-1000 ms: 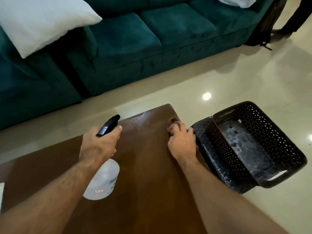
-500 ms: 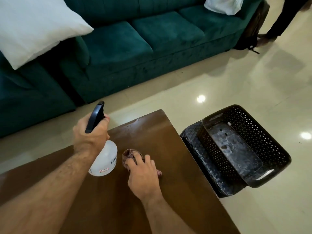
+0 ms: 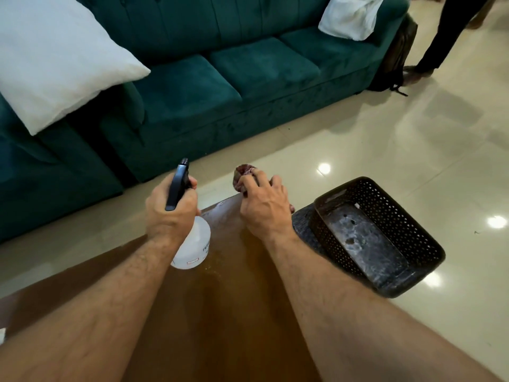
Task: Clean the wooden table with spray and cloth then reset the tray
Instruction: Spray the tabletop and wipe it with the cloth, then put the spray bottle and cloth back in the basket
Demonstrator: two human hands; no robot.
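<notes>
My left hand [image 3: 169, 209] grips the neck of a clear spray bottle [image 3: 194, 244] with a black trigger head, held just above the brown wooden table [image 3: 220, 312]. My right hand [image 3: 264, 205] presses a reddish cloth [image 3: 243, 175] at the table's far corner; part of the cloth bunches up past my fingers. A dark perforated tray [image 3: 385, 235] rests tilted on the floor against the table's right edge, on top of a dark flat piece.
A teal sofa [image 3: 220, 86] runs along the far side, with a white pillow [image 3: 55, 62] at left and a white cloth [image 3: 349, 17] on its right arm. A person's legs [image 3: 446, 37] stand at the top right on the glossy tiled floor.
My right hand slid the cloth from the right edge toward the middle, then out to the far corner. My left hand kept hold of the bottle and lifted slightly.
</notes>
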